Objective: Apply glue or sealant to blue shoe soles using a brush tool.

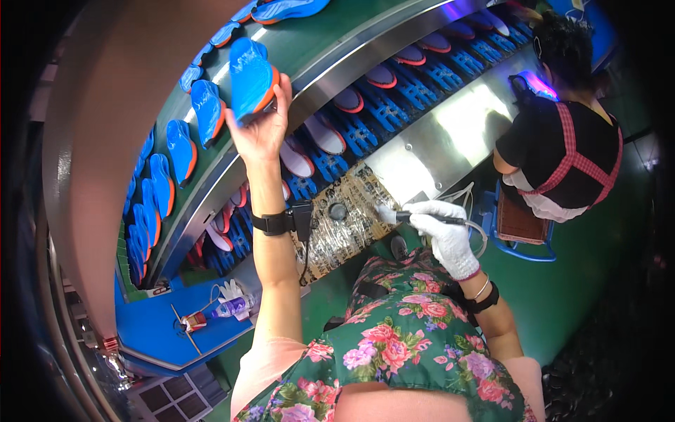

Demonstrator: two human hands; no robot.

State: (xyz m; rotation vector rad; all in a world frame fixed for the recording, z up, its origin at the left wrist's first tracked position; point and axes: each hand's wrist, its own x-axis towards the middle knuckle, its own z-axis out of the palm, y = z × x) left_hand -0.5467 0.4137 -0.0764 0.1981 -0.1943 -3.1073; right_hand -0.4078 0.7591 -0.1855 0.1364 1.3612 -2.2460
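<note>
And it's the curved green conveyor belt (304,43) up top, lined with glossy blue, orange-edged shoe soles (181,149)! On the lower tier, blue slotted plastic holders (385,112) alternate with pale, pink-rimmed soles (325,135). Nearer in, a surface wrapped in brown, shiny tape (355,243) carries a round dark knob (338,211). Over at left, a flat blue surface (148,330) holds a purple-labelled clear bottle (233,306), a white glove (230,290), a small reddish cup (194,321) and a thin stick (186,329). The green floor (562,288) bears a blue-framed, brown-seated stool (520,219).
</note>
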